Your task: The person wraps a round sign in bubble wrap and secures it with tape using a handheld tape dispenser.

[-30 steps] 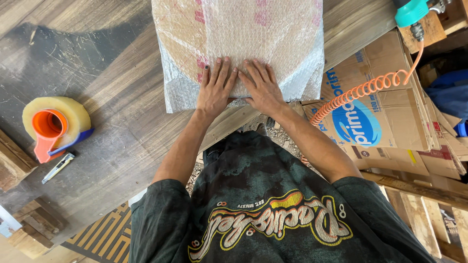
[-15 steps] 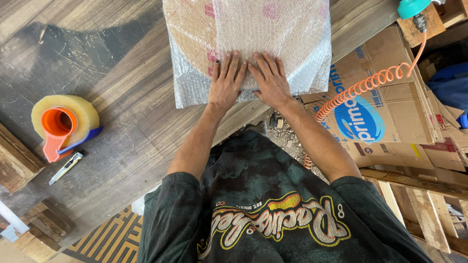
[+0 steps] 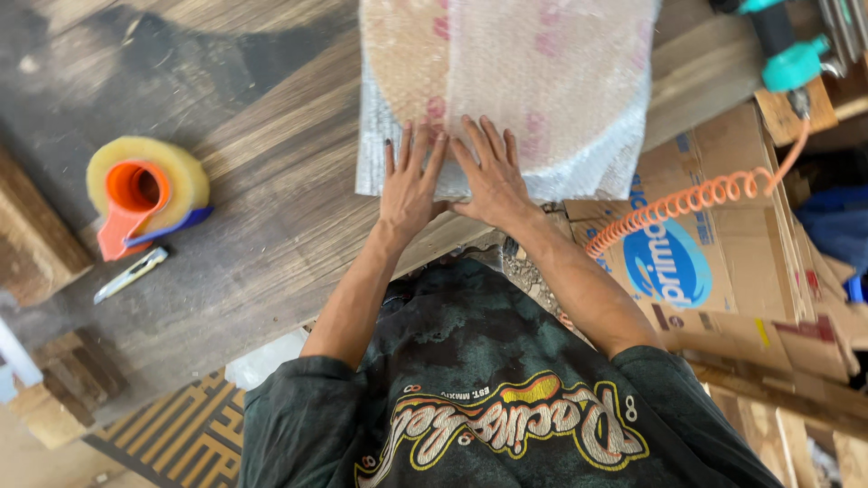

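Unmoved — both hands flat on bubble-wrapped bundle (near edge).

The person wears a faded, dark greenish-black cotton T-shirt with short sleeves that end above the elbows. Across the chest runs a printed script graphic in cream, yellow and red outlines, with small ring shapes around it. Both forearms are bare. The left hand and right hand wear no gloves, rings or watch; one left fingernail looks dark.
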